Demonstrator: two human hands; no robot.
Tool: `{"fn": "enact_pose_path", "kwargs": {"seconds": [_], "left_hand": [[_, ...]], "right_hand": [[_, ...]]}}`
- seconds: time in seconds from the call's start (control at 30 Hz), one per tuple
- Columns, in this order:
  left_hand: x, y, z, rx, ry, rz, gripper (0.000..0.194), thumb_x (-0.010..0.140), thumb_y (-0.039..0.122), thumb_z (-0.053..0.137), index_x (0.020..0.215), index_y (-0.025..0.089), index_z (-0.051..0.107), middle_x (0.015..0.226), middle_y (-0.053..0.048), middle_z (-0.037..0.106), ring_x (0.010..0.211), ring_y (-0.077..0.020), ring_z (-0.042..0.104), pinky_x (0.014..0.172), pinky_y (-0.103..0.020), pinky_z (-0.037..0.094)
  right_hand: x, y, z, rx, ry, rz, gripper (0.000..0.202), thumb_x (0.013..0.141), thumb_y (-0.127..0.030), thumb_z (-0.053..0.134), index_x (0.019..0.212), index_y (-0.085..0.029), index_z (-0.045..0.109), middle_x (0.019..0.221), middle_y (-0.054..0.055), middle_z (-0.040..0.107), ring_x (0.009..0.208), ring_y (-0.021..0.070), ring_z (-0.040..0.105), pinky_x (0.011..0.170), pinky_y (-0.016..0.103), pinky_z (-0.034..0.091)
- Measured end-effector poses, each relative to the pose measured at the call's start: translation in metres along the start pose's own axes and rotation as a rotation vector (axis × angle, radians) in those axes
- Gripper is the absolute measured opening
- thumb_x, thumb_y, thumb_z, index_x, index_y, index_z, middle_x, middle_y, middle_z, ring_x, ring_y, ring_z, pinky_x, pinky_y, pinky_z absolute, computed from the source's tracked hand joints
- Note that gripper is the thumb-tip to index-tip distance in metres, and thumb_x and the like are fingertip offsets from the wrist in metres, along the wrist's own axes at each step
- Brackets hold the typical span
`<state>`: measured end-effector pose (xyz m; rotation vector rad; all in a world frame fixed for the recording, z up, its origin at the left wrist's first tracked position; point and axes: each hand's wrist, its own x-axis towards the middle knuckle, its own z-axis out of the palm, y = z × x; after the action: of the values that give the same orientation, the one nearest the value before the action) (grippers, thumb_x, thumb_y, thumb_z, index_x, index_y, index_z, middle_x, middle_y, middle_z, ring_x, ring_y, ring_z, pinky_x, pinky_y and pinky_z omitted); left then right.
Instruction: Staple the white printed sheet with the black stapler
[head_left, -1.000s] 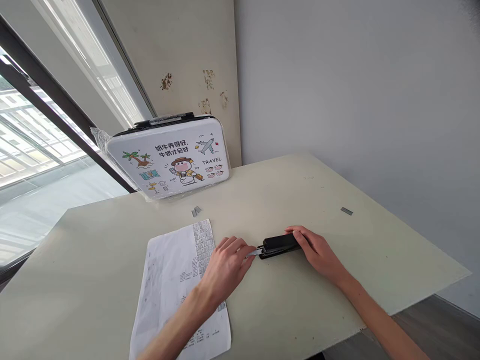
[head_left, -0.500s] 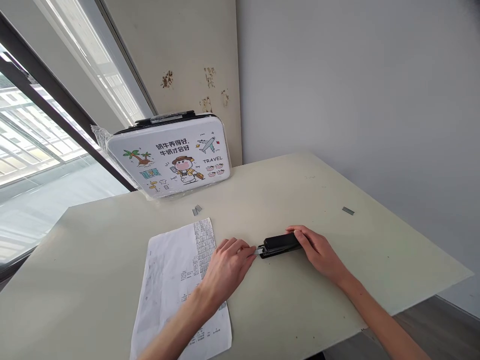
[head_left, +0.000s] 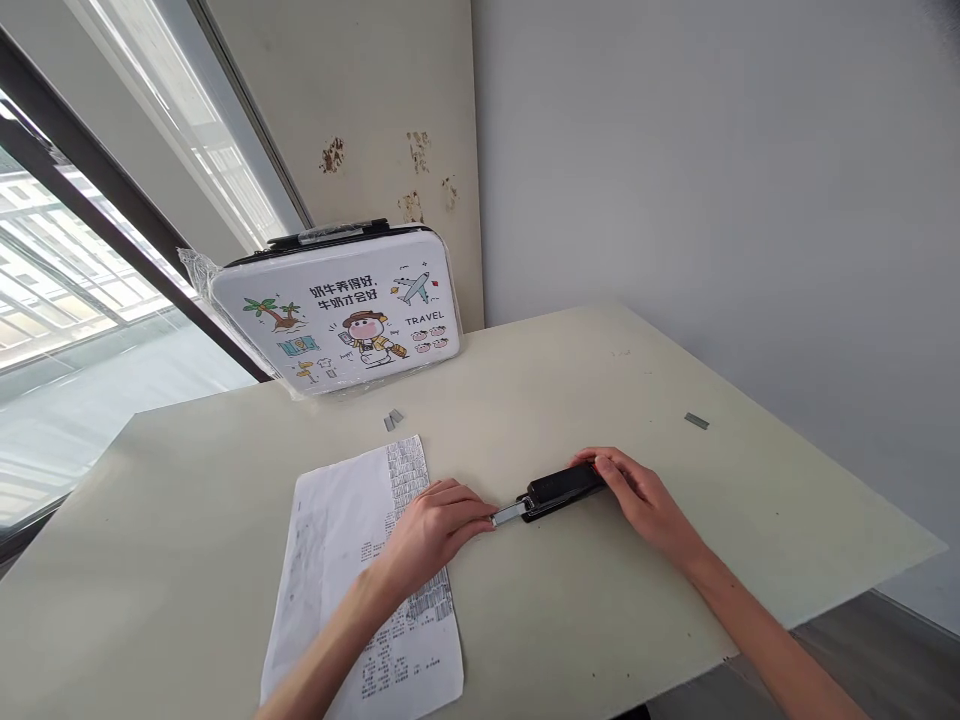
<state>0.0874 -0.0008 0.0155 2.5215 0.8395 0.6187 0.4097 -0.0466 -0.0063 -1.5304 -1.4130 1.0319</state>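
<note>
A black stapler (head_left: 562, 488) lies on the table, its front end pointing left. My right hand (head_left: 634, 490) is closed round its rear end. Out of the stapler's front sticks a metal staple tray (head_left: 511, 513), partly drawn out. The thumb and fingertips of my left hand (head_left: 439, 522) pinch the tray's outer end. Beneath my left hand and forearm lies a printed sheet of paper (head_left: 322, 560), with its right part partly hidden by them. Whether staples sit in the tray is too small to tell.
Short strips of staples (head_left: 394, 420) lie beyond the paper, and another staple strip (head_left: 697, 421) is at the right. A white cartoon suitcase (head_left: 341, 320) in clear plastic stands at the table's back left. A window (head_left: 90, 260) is on the left, a grey wall (head_left: 675, 150) behind.
My left hand has moved left, and more of the metal staple tray now shows outside the stapler. My right hand and the stapler have barely moved.
</note>
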Motion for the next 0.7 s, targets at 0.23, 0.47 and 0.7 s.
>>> {"fn": "enact_pose_path", "kwargs": {"seconds": [0.23,0.47,0.7], "left_hand": [[0.019,0.005,0.015,0.047,-0.015,0.126,0.027,0.109,0.038,0.054,0.104,0.022,0.075,0.096,-0.002,0.077,0.087,-0.0181,0.069,0.081,-0.032,0.051],[0.044,0.007,0.033,0.168,-0.011,0.147,0.043,0.111,0.05,0.044,0.092,0.019,0.069,0.085,-0.003,0.071,0.076,-0.0164,0.064,0.073,-0.03,0.048],[0.053,0.005,0.045,0.288,0.014,0.145,0.047,0.111,0.051,0.041,0.083,0.019,0.061,0.078,-0.002,0.066,0.069,-0.0162,0.059,0.064,-0.03,0.042]], "right_hand": [[-0.003,-0.005,-0.001,0.174,-0.038,0.034,0.047,0.105,-0.065,0.04,0.128,-0.035,0.067,0.154,0.0,0.059,0.149,0.0267,0.045,0.127,0.049,0.032],[-0.001,0.0,-0.001,0.197,-0.054,0.0,0.046,0.105,-0.065,0.042,0.127,-0.035,0.067,0.154,0.001,0.059,0.15,0.0267,0.044,0.128,0.049,0.031],[0.0,0.005,-0.003,0.191,-0.079,-0.029,0.047,0.105,-0.065,0.041,0.131,-0.034,0.066,0.156,0.001,0.057,0.153,0.0272,0.041,0.129,0.05,0.028]]}}
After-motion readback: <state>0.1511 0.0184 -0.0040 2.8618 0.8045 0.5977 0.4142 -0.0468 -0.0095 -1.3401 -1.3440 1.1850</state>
